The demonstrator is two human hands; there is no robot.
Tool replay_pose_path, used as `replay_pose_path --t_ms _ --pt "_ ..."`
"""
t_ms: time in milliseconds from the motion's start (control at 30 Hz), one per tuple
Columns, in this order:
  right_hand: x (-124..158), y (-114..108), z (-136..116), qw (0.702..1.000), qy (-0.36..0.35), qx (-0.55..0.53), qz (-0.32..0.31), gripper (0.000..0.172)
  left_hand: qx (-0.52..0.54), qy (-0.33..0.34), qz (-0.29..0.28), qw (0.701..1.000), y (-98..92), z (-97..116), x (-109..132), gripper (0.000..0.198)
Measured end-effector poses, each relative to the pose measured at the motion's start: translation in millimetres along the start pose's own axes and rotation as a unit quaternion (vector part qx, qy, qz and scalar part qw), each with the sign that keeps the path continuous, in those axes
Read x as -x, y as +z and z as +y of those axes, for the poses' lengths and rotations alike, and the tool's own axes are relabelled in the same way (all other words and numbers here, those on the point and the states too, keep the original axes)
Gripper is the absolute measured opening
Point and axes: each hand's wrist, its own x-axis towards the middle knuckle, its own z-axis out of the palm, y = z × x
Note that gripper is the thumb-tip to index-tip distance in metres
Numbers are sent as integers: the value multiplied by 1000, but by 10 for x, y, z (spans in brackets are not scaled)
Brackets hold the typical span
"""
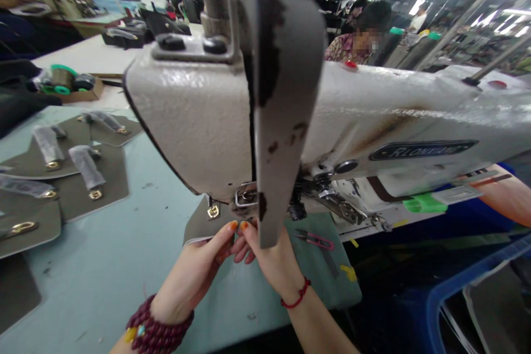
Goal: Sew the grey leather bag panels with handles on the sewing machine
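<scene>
Under the head of a white sewing machine (191, 105) lies a dark grey flat panel (197, 228) with a pale edge, bearing a small gold buckle (213, 211). My left hand (194, 268) pinches the panel's near edge between thumb and fingers. Close beside it, thumb tip almost against thumb tip, my right hand (271, 260) is closed on the same edge. The machine's grey metal guard (286, 99) hides part of my right hand and the needle area. Pink-handled thread snips (316, 239) rest to the right of it.
Several grey panels (112, 193) with gold fittings and plastic-wrapped straps lie on the left of the pale green table (153, 265). A thread spool box (89, 91) stands behind. At lower right is a blue bin (435, 310). Another person (346, 47) sits beyond the machine.
</scene>
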Motion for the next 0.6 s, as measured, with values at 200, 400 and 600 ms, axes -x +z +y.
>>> replay_pose_path --t_ms 200,400,600 --pt "-51 14 68 999 22 -25 -9 41 -26 -11 57 998 -86 56 -114 30" --pt "72 -2 111 998 47 -36 -9 48 -38 -12 100 994 -169 39 -174 39" --pt "170 46 141 993 75 -76 -46 55 -65 1 129 990 -125 25 -193 53"
